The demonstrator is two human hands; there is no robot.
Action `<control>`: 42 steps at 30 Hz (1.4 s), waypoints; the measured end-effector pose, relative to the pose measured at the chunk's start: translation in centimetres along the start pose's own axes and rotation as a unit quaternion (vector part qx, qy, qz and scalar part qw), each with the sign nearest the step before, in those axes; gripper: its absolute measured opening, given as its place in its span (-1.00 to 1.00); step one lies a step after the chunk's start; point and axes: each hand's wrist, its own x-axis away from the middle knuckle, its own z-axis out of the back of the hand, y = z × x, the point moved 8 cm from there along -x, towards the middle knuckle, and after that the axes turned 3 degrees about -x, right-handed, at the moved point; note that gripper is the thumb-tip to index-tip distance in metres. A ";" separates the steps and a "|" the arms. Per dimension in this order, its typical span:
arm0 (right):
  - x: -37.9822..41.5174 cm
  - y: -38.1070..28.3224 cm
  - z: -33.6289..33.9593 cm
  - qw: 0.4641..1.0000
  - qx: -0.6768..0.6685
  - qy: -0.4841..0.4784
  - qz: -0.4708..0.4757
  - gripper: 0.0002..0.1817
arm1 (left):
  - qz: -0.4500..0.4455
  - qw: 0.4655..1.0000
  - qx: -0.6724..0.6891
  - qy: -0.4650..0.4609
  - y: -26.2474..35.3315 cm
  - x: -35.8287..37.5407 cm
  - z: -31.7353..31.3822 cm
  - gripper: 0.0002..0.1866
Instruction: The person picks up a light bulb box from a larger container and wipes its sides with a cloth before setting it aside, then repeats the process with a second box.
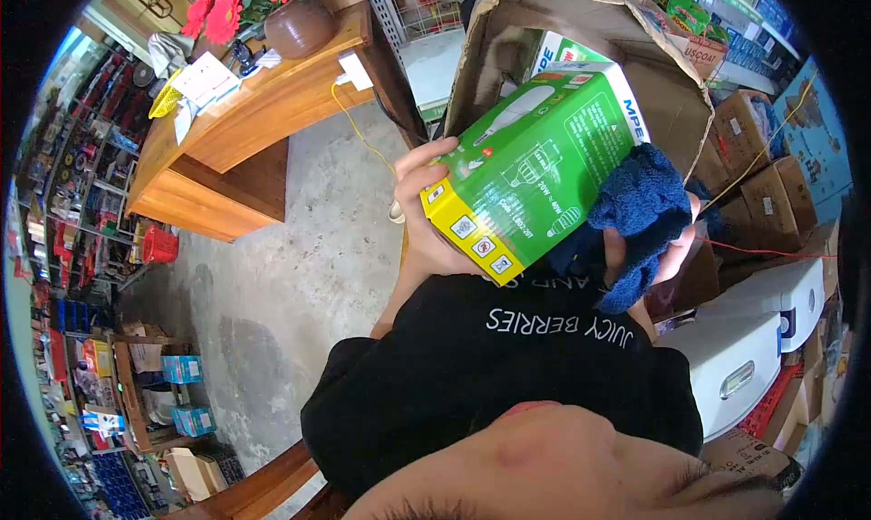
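My left hand [415, 193] is closed around the lower left end of a green, white and yellow light bulb box [517, 175], held tilted in front of my chest. Printed on the box are a bulb picture and "20W ~ 40W". Bunched up in my right hand [673, 252] is a dark blue cloth [640, 193], which lies against the right side of the bulb box. The cloth partly hides my right fingers. Behind the bulb box stands an open cardboard carton [667, 98] with another bulb box [581, 53] in it, partly covered.
A wooden desk [263, 112] at the upper left bears a flower pot [299, 27] and papers. Stocked shelves [86, 248] line the left side. Several cardboard boxes [771, 198] and white appliance-like cases [726, 366] crowd the right. Grey concrete floor [263, 293] shows between.
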 end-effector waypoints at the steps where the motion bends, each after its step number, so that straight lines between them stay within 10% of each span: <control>1: 0.3 0.1 -0.1 1.000 0.007 -0.013 -0.001 -0.44 | 0.003 1.000 0.000 0.002 0.1 0.0 0.0 0.13; 13: -0.1 0.2 -0.9 0.991 -0.055 -0.120 0.034 -0.43 | 0.006 1.000 -0.008 0.015 -0.1 0.2 0.0 0.14; 17: 0.4 0.3 0.0 1.000 -0.016 0.006 -0.017 -0.45 | 0.002 1.000 -0.002 0.010 -0.2 0.2 -0.1 0.14; 42: 0.3 0.0 -0.2 1.000 -0.017 -0.003 -0.017 -0.56 | -0.004 1.000 0.013 0.017 -0.2 0.1 -0.1 0.13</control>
